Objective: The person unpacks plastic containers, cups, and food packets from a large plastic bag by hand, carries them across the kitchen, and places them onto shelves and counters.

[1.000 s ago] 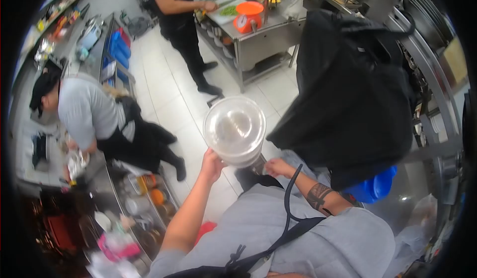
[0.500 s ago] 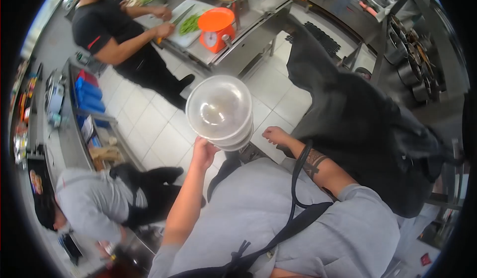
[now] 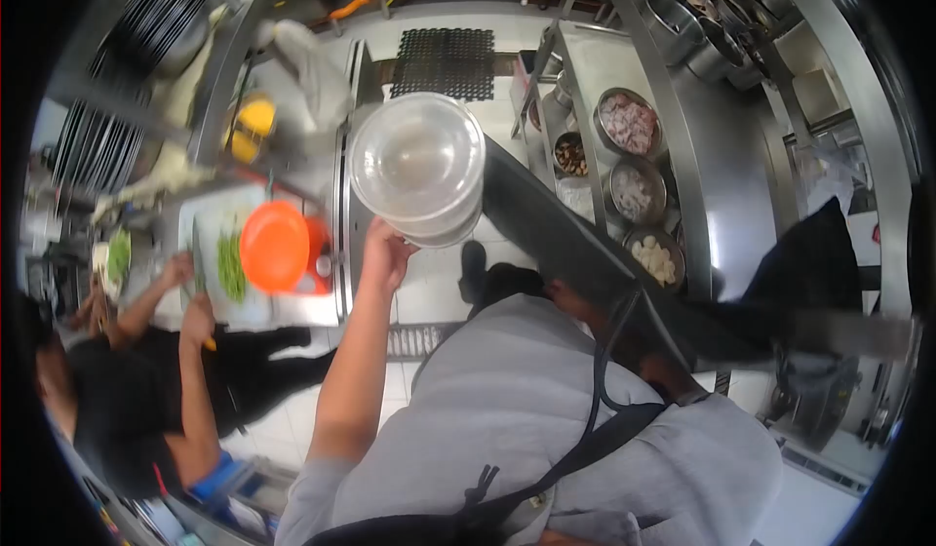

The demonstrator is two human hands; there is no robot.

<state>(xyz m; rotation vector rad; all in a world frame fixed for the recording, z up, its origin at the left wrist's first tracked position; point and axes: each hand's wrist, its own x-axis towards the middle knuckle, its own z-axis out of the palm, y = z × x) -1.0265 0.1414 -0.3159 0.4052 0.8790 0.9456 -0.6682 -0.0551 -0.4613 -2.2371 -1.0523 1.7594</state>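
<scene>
My left hand (image 3: 387, 252) grips the lower edge of a round, translucent plastic tub (image 3: 417, 161) with a clear domed top, held out in front of my chest. More ringed rims show beneath it, so it may be a stack; I cannot tell. A dark, shiny sheet (image 3: 575, 224) stretches diagonally from beside the tub across my right forearm. Close to this sheet, my right hand (image 3: 565, 297) is in shadow and partly hidden, its fingers not readable.
At left, a person in black holds a knife (image 3: 199, 258) at a cutting board (image 3: 200, 210) with green vegetables, beside an orange scale (image 3: 275, 247). Bowls of raw meat (image 3: 627, 124) and pale pieces (image 3: 653, 259) stand on the right shelving. A black mat (image 3: 444, 63) lies ahead.
My view has turned right, bringing the food bowls into sight. The tub stays in my left hand. The dark sheet now covers much of my right forearm, which was bare before.
</scene>
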